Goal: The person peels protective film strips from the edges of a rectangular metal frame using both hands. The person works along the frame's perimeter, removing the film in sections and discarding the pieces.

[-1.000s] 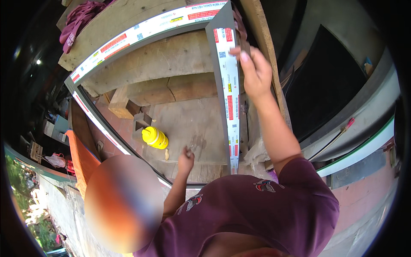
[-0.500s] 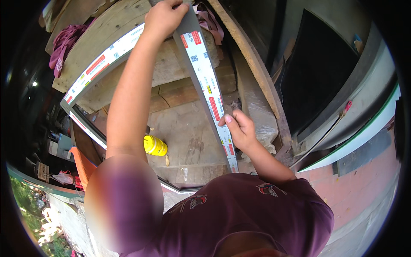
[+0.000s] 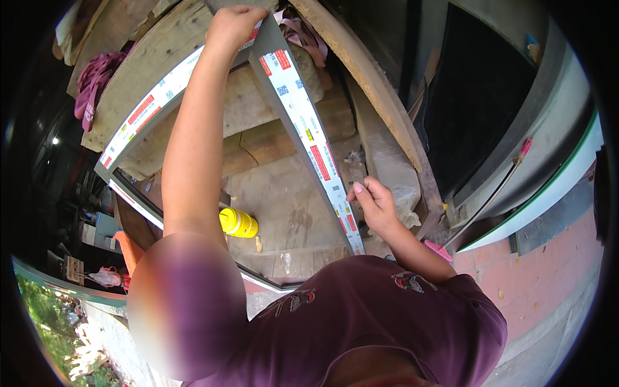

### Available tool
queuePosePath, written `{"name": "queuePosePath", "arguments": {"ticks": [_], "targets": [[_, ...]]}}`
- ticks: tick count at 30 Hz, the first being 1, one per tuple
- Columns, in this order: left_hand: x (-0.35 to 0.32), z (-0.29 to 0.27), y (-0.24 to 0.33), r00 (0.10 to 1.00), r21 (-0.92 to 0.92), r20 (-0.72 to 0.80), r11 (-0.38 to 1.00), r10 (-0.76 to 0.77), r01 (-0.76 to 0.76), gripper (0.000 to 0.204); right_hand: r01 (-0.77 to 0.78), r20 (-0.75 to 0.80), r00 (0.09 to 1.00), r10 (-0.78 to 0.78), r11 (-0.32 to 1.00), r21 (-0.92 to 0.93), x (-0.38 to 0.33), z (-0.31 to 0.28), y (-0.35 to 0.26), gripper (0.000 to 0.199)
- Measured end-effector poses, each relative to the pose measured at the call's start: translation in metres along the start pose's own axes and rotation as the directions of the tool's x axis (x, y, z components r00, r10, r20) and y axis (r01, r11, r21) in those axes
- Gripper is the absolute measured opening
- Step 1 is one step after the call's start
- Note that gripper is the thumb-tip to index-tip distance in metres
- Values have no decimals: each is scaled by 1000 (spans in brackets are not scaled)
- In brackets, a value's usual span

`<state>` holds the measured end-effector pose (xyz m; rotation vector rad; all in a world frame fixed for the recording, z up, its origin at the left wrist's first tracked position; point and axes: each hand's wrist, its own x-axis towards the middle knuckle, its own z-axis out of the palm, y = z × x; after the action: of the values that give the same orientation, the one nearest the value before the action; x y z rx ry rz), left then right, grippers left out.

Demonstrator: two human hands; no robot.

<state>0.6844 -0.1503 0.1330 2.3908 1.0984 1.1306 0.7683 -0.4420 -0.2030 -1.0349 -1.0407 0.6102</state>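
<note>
A long grey metal frame bar (image 3: 316, 143) with white and red printed film slants from the far middle to my body. At its far end my left hand (image 3: 233, 29) is closed over the corner where it meets the curved far bar (image 3: 151, 103) of the same frame. My right hand (image 3: 376, 205) is just right of the slanting bar's near part. Its fingers are curled, with thumb and forefinger together beside the bar's edge. Anything between them is too small to make out. The frame's left bar (image 3: 137, 201) runs toward me, partly behind my left arm.
Under the frame are worn wooden boards (image 3: 277, 187), with a yellow cylindrical container (image 3: 237, 223) on them. Purple cloth (image 3: 97, 87) lies at far left. A curved wooden edge (image 3: 377, 90) borders the right. Beyond stand a dark panel (image 3: 480, 103) and a pink-ended rod (image 3: 509, 174).
My left hand and the far end of the slanting bar have shifted left, toward the curved bar. My right hand has moved off the bar's face, slightly right and nearer to me.
</note>
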Motion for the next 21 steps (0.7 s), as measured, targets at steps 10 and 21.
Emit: {"name": "queuePosePath", "arguments": {"ticks": [10, 21], "targets": [[-1, 5, -8, 998, -123, -34, 991, 46, -49, 35, -27, 22, 999, 27, 999, -17, -8, 3, 4, 26], [1, 3, -18, 998, -199, -34, 978, 61, -67, 38, -32, 20, 999, 33, 999, -21, -12, 3, 9, 25]]}}
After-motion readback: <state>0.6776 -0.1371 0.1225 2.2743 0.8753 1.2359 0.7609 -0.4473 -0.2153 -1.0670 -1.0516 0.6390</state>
